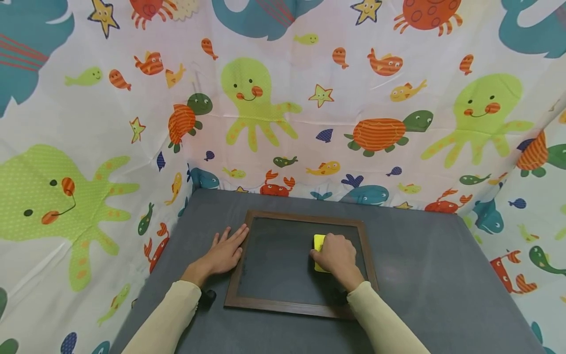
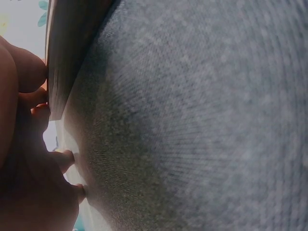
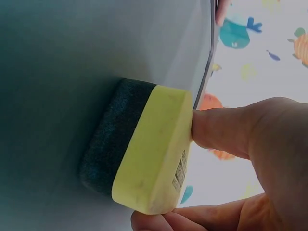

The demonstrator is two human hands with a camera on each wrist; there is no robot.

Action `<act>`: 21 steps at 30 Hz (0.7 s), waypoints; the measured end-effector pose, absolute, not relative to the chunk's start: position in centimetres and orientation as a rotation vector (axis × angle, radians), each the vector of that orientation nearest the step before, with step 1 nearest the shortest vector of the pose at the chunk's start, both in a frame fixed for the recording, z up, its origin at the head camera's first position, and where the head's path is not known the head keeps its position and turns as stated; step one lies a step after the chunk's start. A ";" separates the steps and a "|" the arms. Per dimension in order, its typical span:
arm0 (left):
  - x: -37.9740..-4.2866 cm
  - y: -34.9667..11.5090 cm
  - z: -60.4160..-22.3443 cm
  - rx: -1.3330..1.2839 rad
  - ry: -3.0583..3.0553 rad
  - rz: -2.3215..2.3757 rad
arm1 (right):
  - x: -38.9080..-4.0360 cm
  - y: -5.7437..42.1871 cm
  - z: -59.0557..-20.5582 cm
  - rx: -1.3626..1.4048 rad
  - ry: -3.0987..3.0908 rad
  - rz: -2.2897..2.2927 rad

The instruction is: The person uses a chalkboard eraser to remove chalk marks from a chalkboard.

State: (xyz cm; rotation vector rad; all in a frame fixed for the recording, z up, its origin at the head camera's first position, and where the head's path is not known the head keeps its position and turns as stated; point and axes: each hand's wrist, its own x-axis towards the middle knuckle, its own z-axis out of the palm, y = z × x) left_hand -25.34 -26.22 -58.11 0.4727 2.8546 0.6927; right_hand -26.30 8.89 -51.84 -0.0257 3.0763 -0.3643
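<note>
A framed blackboard (image 1: 278, 265) lies on the grey table, with a brown wooden frame (image 1: 300, 307). My right hand (image 1: 338, 255) grips a yellow board eraser (image 1: 319, 241) over the board's right half. In the right wrist view, the thumb and fingers hold the yellow body of the eraser (image 3: 154, 139), and its dark felt layer faces the board surface. At the board's left edge my left hand (image 1: 223, 253) lies with fingers extended, fingertips at the upper left of the frame. The left wrist view shows that hand's fingers (image 2: 33, 74) against the frame's side (image 2: 67, 57).
The grey table (image 1: 424, 265) extends around the board on all sides. A white curtain (image 1: 283, 162) printed with sea animals hangs behind the table and along both sides. A dark strap or device (image 1: 208, 297) sits by the left wrist.
</note>
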 end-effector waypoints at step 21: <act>-25.5 -26.0 -58.2 0.475 2.871 0.675 | -26.6 0.9 -51.2 -0.414 3.005 -0.300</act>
